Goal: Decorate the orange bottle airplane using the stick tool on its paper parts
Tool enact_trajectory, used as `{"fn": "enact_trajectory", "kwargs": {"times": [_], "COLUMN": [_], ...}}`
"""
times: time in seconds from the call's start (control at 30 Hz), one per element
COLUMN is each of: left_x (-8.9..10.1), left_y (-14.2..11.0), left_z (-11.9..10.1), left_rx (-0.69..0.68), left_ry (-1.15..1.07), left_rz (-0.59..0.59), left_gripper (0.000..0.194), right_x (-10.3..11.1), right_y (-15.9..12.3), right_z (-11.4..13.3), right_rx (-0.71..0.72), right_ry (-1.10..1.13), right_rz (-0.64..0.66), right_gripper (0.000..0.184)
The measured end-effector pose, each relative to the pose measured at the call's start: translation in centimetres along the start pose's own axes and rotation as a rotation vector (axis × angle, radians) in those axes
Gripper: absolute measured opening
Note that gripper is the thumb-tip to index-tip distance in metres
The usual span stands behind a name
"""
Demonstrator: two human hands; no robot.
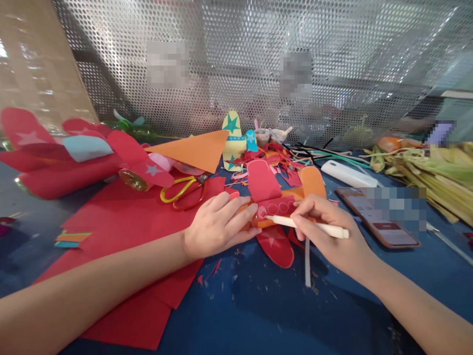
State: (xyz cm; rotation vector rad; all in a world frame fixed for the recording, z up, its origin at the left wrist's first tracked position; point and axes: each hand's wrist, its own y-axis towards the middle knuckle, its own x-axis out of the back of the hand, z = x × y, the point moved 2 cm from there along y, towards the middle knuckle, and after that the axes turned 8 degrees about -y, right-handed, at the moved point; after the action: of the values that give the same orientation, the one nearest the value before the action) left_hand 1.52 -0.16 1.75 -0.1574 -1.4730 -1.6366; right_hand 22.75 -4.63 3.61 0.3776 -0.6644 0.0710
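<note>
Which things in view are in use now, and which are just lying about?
In use:
- white pen, in the right hand
- red-and-orange paper craft, under the left hand

Lying about:
- phone
- scissors
- husks

My red-and-orange paper plane [279, 205] lies on the surface [236, 310], pale ovals on its body. My white marker [283, 221] slants onto it.

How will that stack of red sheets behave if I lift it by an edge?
The red sheets look like thin paper or card, so they are probably light and likely to bend. Their edges sit out of line, so they may slide apart rather than lift as one. The scissors seem to lie on their upper part and could slip or tip off.
</note>
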Motion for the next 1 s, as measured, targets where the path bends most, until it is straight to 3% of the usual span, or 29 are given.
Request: {"fn": "enact_trajectory", "kwargs": {"times": [1.0], "left_x": [-0.08], "left_y": [-0.04], "left_z": [0.06], "left_rx": [-0.005], "left_ry": [0.01], "left_rz": [0.001], "left_gripper": [0.034], "right_x": [-0.08], "right_y": [0.18], "right_z": [0.06], "right_rx": [-0.005], "right_ry": [0.019], "right_rz": [-0.013], "right_gripper": [0.017]}}
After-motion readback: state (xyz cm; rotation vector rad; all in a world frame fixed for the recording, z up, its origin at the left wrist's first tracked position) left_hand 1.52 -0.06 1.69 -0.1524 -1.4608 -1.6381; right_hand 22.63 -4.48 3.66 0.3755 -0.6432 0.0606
